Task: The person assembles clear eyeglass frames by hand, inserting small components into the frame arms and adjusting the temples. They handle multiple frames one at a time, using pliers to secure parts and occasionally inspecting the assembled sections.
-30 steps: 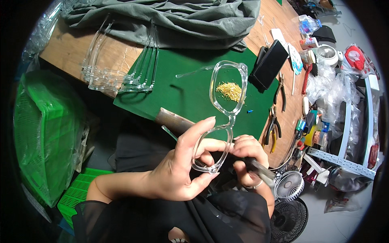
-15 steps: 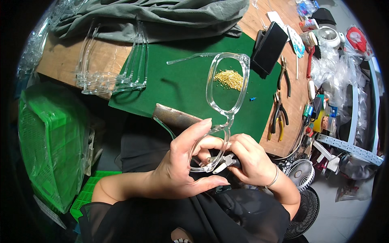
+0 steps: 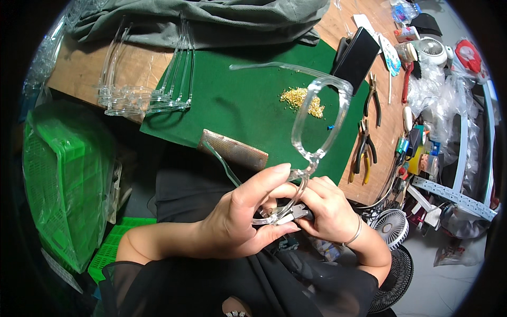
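Note:
My left hand (image 3: pixel 235 214) is closed around the near rim of a clear plastic eyeglass frame (image 3: pixel 315 156). The frame stands tilted up, its far rim above the green mat and both temple arms stretching out to the left. In my right hand (image 3: pixel 328 207) is a pair of pliers (image 3: pixel 299 212) with dark handles. Their metal jaws meet the near end of the frame, close beside my left thumb. My fingers partly hide the jaws and that end of the frame, so the exact contact point cannot be seen.
Beyond the frame, small gold pieces (image 3: pixel 292 97) lie heaped on the green mat (image 3: pixel 222 95), near a tiny blue part (image 3: pixel 330 127). More clear eyeglass frames (image 3: pixel 142 100) stand at left. A phone (image 3: pixel 357 61), black-handled pliers (image 3: pixel 374 100) and a patterned block (image 3: pixel 237 149) lie around.
The eyeglass frame has tilted and shifted to the right, its far rim moving past the gold heap. My left hand moved slightly right, with its thumb now nearer the pliers.

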### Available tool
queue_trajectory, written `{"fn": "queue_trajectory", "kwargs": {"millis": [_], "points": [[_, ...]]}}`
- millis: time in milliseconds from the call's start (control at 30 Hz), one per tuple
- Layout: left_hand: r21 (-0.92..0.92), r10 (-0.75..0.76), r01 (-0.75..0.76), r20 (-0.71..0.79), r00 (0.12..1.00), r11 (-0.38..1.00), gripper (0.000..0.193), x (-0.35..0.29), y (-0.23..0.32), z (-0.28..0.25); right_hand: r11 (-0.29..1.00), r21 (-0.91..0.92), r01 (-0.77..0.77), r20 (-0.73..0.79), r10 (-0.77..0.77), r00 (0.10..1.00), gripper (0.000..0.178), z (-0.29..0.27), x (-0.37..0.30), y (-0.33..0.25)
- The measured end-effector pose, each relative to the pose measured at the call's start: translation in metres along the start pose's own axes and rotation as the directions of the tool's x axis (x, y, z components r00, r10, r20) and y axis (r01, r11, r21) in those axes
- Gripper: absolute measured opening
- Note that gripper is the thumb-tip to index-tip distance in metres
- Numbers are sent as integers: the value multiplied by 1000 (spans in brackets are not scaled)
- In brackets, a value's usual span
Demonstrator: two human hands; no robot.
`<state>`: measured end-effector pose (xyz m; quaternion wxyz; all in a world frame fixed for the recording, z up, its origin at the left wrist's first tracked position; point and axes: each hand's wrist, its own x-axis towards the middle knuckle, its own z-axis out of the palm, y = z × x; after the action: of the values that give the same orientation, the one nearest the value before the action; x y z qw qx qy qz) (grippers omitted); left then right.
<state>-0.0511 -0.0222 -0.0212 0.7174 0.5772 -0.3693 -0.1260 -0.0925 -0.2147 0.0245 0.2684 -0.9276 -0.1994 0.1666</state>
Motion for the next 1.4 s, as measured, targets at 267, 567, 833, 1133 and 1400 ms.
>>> {"fn": "queue_trajectory", "kwargs": {"millis": [267,567,833,1133,1400], "points": [[164,4,3,-40,999,986,82,-4,1,8,996,-90,-25,-54,21,998,29,6,-5,0],[-285,-100,65,-111,989,956,102,10,3,-7,951,287,-111,-69,136,988,30,-7,9,18],[-526,-328,212,-137,935,824,114,25,18,-22,877,444,-182,-237,311,920,34,22,9,43],[-619,-425,219,-205,882,754,92,33,23,-18,852,512,-106,-274,279,920,29,41,11,41],[-633,-425,215,-199,883,743,92,10,38,-42,982,-47,-183,-298,161,941,38,23,31,45]]}}
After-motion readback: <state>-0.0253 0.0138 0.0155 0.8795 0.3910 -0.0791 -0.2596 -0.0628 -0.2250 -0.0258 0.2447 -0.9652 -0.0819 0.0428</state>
